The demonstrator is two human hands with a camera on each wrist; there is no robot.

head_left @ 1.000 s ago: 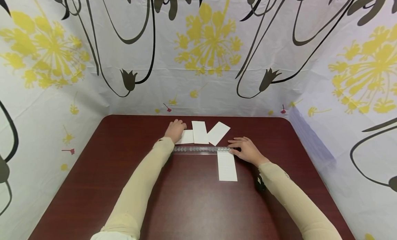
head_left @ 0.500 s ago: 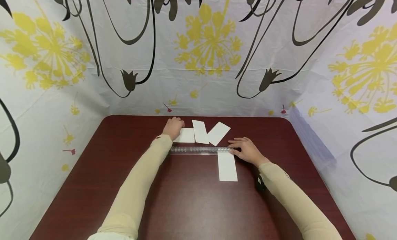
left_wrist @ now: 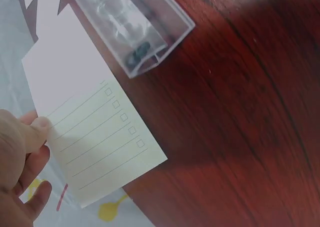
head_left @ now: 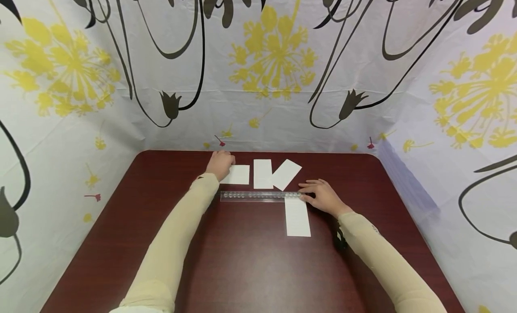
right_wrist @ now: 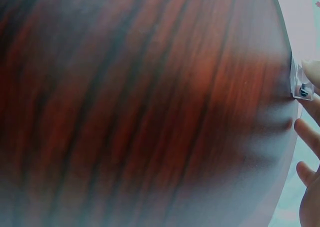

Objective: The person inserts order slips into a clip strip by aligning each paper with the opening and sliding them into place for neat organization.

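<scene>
My left hand (head_left: 220, 165) pinches the outer edge of a white lined card (head_left: 239, 174) lying crosswise at the back of the table. Small checkboxes end its printed lines (left_wrist: 107, 137) in the left wrist view, where my thumb rests on the card. My right hand (head_left: 323, 197) holds the right end of a long clear plastic strip (head_left: 254, 196) with a row of round bumps, thumb on the near side and index finger beyond. From under the strip's right part, another white card (head_left: 298, 218) reaches toward me. The right wrist view catches only the strip's end (right_wrist: 303, 89) and some fingers.
Behind the strip lie an upright white card (head_left: 263, 174) and a slanted white card (head_left: 287, 174), their lower corners close together. The dark red wooden table (head_left: 258, 259) ends at the back against a patterned cloth (head_left: 270, 124).
My left hand has drawn the crosswise card to the left, opening a gap beside the upright card, which has straightened. The strip's left end has come into view. The right hand stays put.
</scene>
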